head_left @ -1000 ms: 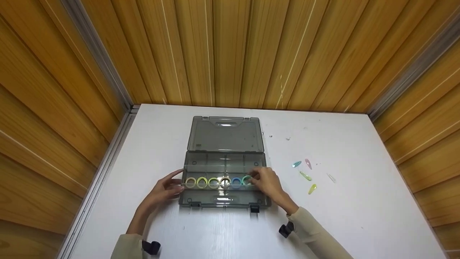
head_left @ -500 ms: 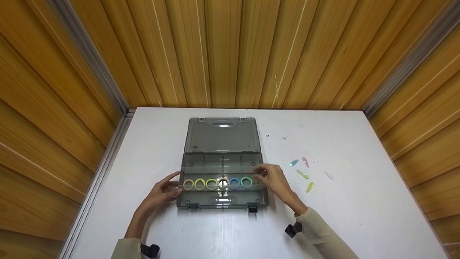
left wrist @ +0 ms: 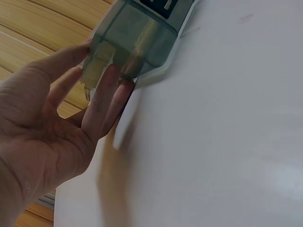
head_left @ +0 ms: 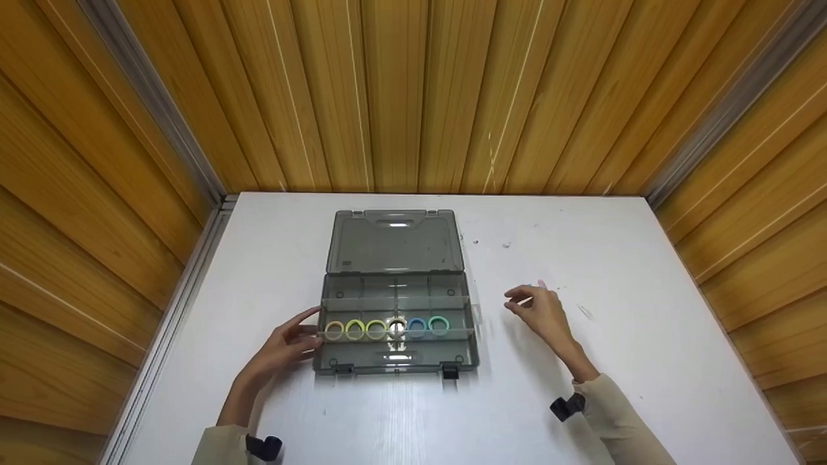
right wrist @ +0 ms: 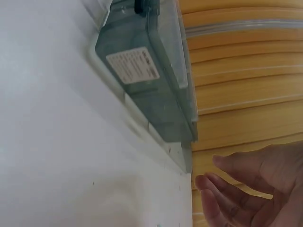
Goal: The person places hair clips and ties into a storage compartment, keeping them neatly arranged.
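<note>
Smoky translucent organizer case (head_left: 417, 285), lying flat, lid (head_left: 395, 248) opened fully back. Across its front half, six pastel rings (head_left: 376, 321) in a row. Right of the case, partly hidden pink hair clip (head_left: 541, 283); farther right, pale hair clip (head_left: 585, 312).

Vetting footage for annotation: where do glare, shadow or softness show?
Head view: white glare inside the box, sheen on the near table; left wrist view: blurry-edged shadow or reflection near the left hand; right wrist view: print on the label too soft to read.
</note>
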A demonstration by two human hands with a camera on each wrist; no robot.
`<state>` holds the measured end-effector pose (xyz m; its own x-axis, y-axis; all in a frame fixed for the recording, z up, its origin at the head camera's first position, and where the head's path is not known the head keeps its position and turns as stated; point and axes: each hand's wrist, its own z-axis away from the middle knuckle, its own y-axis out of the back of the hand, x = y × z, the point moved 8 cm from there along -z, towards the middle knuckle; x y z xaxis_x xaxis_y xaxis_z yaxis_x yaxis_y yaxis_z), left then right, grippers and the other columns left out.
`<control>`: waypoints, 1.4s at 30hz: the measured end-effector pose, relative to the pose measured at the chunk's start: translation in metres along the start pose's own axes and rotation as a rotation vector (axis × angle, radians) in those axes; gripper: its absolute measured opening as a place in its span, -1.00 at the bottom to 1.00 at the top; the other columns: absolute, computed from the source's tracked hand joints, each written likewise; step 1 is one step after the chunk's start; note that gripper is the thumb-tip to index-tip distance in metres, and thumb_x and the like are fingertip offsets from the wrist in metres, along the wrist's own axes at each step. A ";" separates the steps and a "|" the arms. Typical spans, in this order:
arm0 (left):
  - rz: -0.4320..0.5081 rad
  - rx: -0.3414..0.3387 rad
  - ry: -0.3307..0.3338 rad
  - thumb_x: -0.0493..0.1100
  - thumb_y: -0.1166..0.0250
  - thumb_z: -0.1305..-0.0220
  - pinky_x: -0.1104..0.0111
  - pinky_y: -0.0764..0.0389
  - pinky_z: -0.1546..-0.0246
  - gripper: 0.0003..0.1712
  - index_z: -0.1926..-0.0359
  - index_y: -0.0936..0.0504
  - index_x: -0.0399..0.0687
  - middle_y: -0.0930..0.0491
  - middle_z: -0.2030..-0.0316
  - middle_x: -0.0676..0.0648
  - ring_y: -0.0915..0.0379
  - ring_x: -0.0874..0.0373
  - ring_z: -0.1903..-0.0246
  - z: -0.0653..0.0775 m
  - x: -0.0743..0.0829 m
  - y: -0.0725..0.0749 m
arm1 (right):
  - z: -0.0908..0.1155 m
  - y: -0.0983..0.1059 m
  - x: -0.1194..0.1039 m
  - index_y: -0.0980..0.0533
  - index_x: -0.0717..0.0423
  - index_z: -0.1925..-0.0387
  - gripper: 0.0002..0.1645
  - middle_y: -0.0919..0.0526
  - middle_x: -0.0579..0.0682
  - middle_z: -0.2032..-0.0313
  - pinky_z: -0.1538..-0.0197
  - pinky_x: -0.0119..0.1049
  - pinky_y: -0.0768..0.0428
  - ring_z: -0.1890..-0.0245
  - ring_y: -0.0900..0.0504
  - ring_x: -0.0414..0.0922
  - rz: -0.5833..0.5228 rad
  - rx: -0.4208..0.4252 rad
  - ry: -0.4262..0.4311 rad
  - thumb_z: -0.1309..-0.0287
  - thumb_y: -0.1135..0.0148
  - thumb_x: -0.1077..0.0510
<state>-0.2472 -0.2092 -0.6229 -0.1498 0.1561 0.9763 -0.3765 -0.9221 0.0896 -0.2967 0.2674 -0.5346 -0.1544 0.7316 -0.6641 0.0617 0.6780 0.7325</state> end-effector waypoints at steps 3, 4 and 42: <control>0.001 -0.016 0.001 -0.15 -0.31 -0.43 0.02 -0.63 -0.20 -0.14 -0.61 -0.10 -0.03 -0.39 -0.31 -0.47 -0.58 -0.10 -0.16 0.000 0.002 0.001 | 0.001 0.013 0.020 -0.73 0.26 0.19 -0.83 -0.81 0.20 0.25 0.23 -0.16 -0.73 0.28 -0.80 0.13 0.023 0.013 -0.035 -0.16 -0.44 0.29; 0.001 -0.020 0.003 -0.15 -0.32 -0.42 0.02 -0.63 -0.20 -0.14 -0.61 -0.10 -0.03 -0.38 -0.31 -0.47 -0.58 -0.10 -0.16 0.000 0.003 0.001 | 0.001 0.017 0.026 -0.74 0.27 0.19 -0.83 -0.81 0.21 0.24 0.24 -0.17 -0.72 0.26 -0.80 0.14 0.035 0.017 -0.051 -0.17 -0.43 0.29; 0.009 0.036 0.039 -0.16 -0.40 -0.34 -0.02 -0.66 -0.15 -0.10 -0.58 -0.14 -0.02 -0.47 -0.23 -0.47 -0.63 -0.18 -0.11 -0.005 0.007 -0.010 | 0.002 0.013 0.076 -0.72 0.32 0.10 -0.71 -0.71 0.20 0.26 0.33 -0.25 -0.58 0.29 -0.65 0.01 0.248 -0.169 -0.033 -0.10 -0.37 0.47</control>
<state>-0.2489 -0.1973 -0.6177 -0.1886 0.1605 0.9689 -0.3416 -0.9357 0.0885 -0.3053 0.3325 -0.5759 -0.1230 0.8771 -0.4644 -0.0718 0.4588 0.8856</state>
